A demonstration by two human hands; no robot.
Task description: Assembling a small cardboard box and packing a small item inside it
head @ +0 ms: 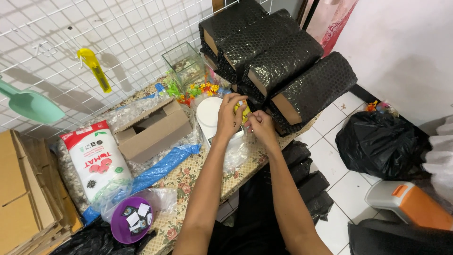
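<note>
Small yellow packet (244, 112) pinched between left hand (230, 120), right hand (261, 126)

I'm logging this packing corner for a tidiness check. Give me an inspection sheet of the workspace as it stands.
Surface: table with floral cloth, crowded nearly edge to edge.
Job's things: small yellow packet held between both hands over a round white lidded tub.
Clutter: open brown cardboard box, white seed bag with red top, purple bowl of small packets, clear glass tank, black bubble-wrapped parcels, flat cardboard stack.
Grippers: left hand and right hand both grip the packet.
Cables: nothing seen.
Surroundings: white wire grid with yellow cutter and green scoop; black plastic sack on the tiled floor.
</note>
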